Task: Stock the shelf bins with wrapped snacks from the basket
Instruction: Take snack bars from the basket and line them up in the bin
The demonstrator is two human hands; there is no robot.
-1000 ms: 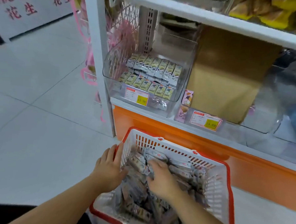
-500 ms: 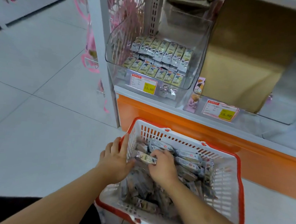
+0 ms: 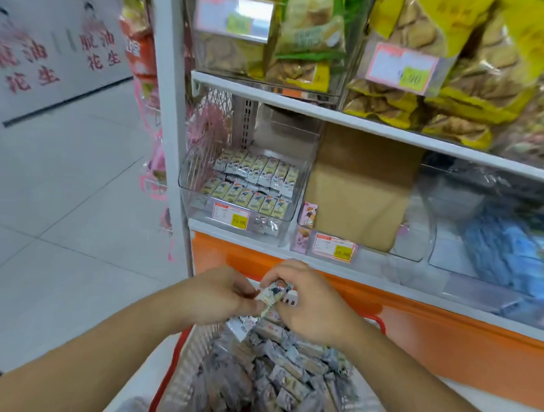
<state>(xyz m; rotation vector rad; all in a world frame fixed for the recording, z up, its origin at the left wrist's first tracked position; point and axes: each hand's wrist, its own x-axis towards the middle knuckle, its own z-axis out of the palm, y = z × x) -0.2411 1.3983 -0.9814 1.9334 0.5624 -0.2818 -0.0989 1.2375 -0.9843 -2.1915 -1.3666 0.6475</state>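
Note:
A white basket with a red rim stands on the floor below me, full of several wrapped snacks. Above it both hands hold one wrapped snack: my left hand pinches its lower left end, my right hand grips its upper right end. Straight ahead on the low shelf sits a clear bin holding two neat rows of the same snacks.
A brown cardboard box fills the clear bin to the right, with blue packs further right. Yellow biscuit bags crowd the shelf above. An orange shelf base runs behind the basket. Tiled floor lies to the left.
Both hands have risen out of the basket with one snack held between them. The view has tilted up, showing the upper shelf.

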